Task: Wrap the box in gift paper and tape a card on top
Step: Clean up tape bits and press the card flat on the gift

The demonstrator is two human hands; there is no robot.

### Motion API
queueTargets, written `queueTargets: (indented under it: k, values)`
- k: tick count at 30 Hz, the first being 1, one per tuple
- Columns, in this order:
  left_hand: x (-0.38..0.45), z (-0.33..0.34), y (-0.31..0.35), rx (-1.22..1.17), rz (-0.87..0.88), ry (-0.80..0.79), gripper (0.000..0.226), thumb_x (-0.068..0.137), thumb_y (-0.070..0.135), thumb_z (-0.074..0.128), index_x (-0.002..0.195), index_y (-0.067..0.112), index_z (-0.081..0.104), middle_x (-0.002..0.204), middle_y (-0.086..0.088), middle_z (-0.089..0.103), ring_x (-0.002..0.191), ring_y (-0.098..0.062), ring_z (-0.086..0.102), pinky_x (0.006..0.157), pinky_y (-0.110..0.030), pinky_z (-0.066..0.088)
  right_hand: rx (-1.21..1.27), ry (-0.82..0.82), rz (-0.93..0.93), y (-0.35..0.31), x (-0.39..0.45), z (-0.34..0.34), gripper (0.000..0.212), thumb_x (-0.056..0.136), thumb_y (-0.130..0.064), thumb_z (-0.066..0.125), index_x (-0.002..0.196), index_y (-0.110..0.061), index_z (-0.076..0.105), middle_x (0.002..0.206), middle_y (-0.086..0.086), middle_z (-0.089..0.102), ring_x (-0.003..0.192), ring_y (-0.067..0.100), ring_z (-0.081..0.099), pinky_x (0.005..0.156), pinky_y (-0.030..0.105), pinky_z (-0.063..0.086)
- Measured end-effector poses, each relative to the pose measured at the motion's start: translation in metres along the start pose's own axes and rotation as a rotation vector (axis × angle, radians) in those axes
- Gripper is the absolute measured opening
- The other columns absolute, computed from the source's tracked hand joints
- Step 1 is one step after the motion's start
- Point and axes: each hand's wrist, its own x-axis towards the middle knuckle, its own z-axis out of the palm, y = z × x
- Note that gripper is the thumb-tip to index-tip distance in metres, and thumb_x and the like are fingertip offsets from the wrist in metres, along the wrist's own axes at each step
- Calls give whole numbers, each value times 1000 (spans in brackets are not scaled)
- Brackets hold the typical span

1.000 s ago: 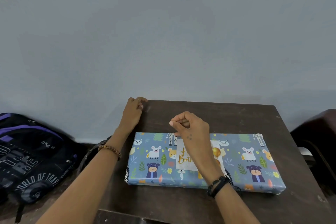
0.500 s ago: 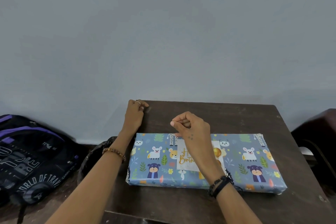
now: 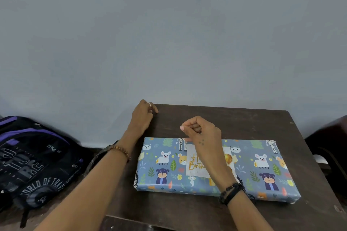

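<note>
The box [image 3: 259, 167], wrapped in blue paper with cartoon animals, lies flat on the dark wooden table [image 3: 244, 122]. A white birthday card [image 3: 195, 163] with gold lettering lies on top of it, partly hidden by my right wrist. My right hand [image 3: 202, 135] hovers over the card's far edge with its fingers curled and thumb against forefinger; nothing shows between them. At the table's far left corner, my left hand [image 3: 143, 116] rests with its fingertips bunched on the edge, and I cannot see anything in them.
A black and purple backpack [image 3: 32, 159] lies on the floor to the left of the table. A dark chair [image 3: 330, 148] stands at the right. A plain grey wall [image 3: 169, 33] rises just behind the table.
My left hand's fingers have curled in a little at the table corner. My right hand has stayed over the card's far edge almost unmoved.
</note>
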Motion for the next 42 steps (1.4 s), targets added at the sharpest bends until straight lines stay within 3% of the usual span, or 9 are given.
queueTargets:
  k: [2, 6, 17, 23, 27, 31, 35, 39, 42]
  values:
    - [9, -10, -3, 72, 43, -122, 20, 88, -1, 52, 96, 6, 69, 103, -16, 57, 98, -28, 54, 84, -30, 39, -6, 2, -1, -1, 1, 0, 6, 86, -12, 65, 81, -15, 66, 75, -6, 63, 67, -3, 60, 58, 14, 53]
    - [19, -20, 0, 250, 67, -304, 34, 89, 19, 61, 122, 11, 62, 113, -14, 57, 104, -26, 53, 76, -20, 32, 22, 4, 1, -1, 0, 0, 6, 86, -10, 65, 81, -13, 66, 75, -3, 63, 67, -1, 59, 57, 14, 53]
    - [9, -21, 2, 248, 174, -227, 26, 93, 18, 56, 108, 1, 68, 104, -14, 59, 95, -25, 57, 69, -19, 30, 17, 3, 14, 0, 1, 0, 5, 86, -11, 65, 82, -14, 67, 76, -3, 64, 67, 0, 60, 59, 15, 54]
    - [1, -19, 1, 376, 298, -173, 27, 98, 12, 43, 112, 5, 66, 106, -11, 59, 96, -25, 57, 75, -24, 38, 26, -1, 9, -1, 0, -1, 7, 87, -11, 64, 81, -15, 66, 74, -5, 63, 67, -1, 60, 59, 15, 54]
    - [-5, -21, -5, 210, 267, -147, 27, 94, 1, 45, 108, 8, 66, 108, -9, 64, 96, -24, 60, 81, -22, 41, 28, -2, 11, -1, 1, -1, 6, 87, -11, 64, 82, -14, 66, 75, -4, 64, 68, -1, 61, 59, 15, 54]
    - [-12, -21, -7, 119, 245, -128, 11, 91, 8, 54, 95, 10, 64, 100, -1, 65, 86, -11, 53, 71, -15, 33, 38, -4, 16, -1, 1, 0, 8, 87, -11, 64, 81, -15, 66, 76, -2, 64, 67, 0, 60, 57, 15, 53]
    - [-11, -16, -1, 294, 310, -49, 14, 94, 13, 51, 86, 5, 60, 89, -7, 65, 84, -24, 58, 69, -25, 35, 61, 0, 29, -1, 0, 0, 7, 87, -11, 64, 81, -14, 67, 77, -1, 64, 67, 0, 59, 56, 14, 52]
    - [-6, -18, 5, 459, 332, -93, 23, 98, 22, 42, 91, 4, 54, 86, -12, 65, 81, -32, 59, 71, -35, 41, 72, 1, 39, -2, 0, -1, 6, 87, -11, 64, 82, -13, 67, 76, -2, 63, 67, 0, 59, 57, 14, 52]
    - [-5, -20, 4, 428, 291, -78, 22, 99, 23, 40, 93, 5, 50, 78, -12, 64, 73, -34, 60, 67, -36, 42, 92, 10, 45, -3, 0, -2, 3, 87, -11, 64, 85, -11, 66, 76, -2, 63, 67, 0, 60, 58, 16, 54]
